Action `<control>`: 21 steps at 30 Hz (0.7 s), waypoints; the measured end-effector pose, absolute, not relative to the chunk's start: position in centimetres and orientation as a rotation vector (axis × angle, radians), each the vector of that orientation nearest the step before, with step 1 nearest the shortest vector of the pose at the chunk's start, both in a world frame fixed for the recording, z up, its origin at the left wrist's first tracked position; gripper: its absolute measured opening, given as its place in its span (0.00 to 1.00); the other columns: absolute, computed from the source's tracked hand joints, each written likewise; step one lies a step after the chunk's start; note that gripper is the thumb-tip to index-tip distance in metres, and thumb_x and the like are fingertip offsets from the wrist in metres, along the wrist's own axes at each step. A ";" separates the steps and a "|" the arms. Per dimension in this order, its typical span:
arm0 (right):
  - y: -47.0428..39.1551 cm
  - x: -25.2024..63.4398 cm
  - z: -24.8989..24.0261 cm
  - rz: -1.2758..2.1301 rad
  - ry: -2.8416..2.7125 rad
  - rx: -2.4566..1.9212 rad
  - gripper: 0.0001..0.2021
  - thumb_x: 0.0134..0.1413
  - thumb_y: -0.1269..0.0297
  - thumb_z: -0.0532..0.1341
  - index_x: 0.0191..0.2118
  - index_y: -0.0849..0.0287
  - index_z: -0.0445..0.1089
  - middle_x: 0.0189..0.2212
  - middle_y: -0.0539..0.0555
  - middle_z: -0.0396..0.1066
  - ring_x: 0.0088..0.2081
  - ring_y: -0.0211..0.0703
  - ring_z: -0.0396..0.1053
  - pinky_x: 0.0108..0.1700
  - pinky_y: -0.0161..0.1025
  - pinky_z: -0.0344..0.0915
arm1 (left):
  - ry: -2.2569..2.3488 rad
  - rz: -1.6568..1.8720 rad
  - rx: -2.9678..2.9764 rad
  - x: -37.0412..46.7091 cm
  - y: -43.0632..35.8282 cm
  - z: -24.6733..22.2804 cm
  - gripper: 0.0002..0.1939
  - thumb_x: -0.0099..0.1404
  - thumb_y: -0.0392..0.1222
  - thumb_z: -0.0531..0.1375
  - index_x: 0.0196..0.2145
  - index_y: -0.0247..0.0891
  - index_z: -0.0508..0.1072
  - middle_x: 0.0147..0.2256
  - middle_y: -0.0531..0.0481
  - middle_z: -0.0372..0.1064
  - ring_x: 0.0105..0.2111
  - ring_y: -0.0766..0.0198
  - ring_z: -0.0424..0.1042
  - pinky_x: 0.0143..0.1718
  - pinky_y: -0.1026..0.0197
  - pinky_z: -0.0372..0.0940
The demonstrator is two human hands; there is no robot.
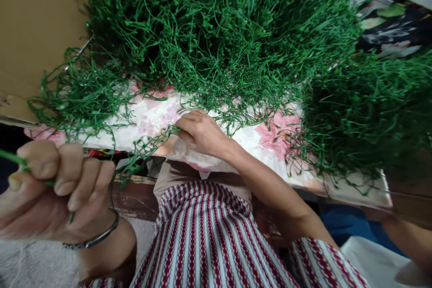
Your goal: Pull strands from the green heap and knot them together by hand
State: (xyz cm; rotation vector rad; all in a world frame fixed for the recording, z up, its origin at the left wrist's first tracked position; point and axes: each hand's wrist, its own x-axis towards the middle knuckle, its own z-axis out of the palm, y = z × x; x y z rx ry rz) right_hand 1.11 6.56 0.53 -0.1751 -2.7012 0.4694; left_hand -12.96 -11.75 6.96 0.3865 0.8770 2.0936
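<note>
My left hand [57, 189], raised at the lower left with a dark bracelet on its wrist, is closed around a thin green stem [11, 157]. A short green end also pokes out below its fingers. Over the near edge of the table, my right hand [202, 132] pinches the end of a branched green plastic-looking sprig [148, 145]. This sprig hangs down to the left, toward my left hand; whether it joins the stem there I cannot tell. Beyond both hands lies a large tangled heap of similar green sprigs [216, 31].
The table wears a white floral cloth [243, 135]. Smaller sprig piles lie at the left [91, 94] and right [374, 117]. A cardboard panel [40, 31] stands at the left. A dark floral bag [398, 27] is at the back right. Another person's arm [408, 238] shows at the lower right.
</note>
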 end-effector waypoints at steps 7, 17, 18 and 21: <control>5.7 6.2 4.5 0.912 -2.458 -0.274 0.14 0.61 0.63 0.52 0.23 0.60 0.59 0.20 0.47 0.56 0.23 0.31 0.55 0.28 0.31 0.52 | 1.354 2.138 0.649 -15.2 -9.5 4.1 0.03 0.50 0.32 0.57 0.24 0.32 0.70 0.21 0.50 0.66 0.23 0.64 0.67 0.26 0.59 0.66; 4.5 9.6 3.2 0.891 -2.475 -0.537 0.11 0.59 0.67 0.53 0.26 0.61 0.63 0.20 0.48 0.60 0.23 0.32 0.58 0.26 0.31 0.53 | 2.116 1.398 1.927 -7.9 -7.8 2.9 0.20 0.52 0.38 0.64 0.45 0.39 0.72 0.40 0.45 0.70 0.43 0.55 0.66 0.49 0.54 0.56; 4.2 9.5 3.0 0.862 -2.460 -0.519 0.10 0.60 0.67 0.52 0.27 0.61 0.64 0.21 0.49 0.62 0.23 0.32 0.59 0.27 0.31 0.54 | 2.061 1.342 1.989 -6.9 -7.3 2.8 0.20 0.52 0.37 0.64 0.45 0.39 0.72 0.39 0.45 0.70 0.41 0.55 0.67 0.47 0.53 0.57; 3.7 9.3 2.4 0.752 -2.427 -0.469 0.10 0.60 0.68 0.51 0.30 0.61 0.66 0.23 0.51 0.64 0.25 0.34 0.60 0.27 0.32 0.56 | 1.953 1.434 1.964 -5.4 -6.0 2.1 0.13 0.56 0.32 0.59 0.40 0.40 0.71 0.33 0.47 0.69 0.35 0.58 0.67 0.41 0.55 0.59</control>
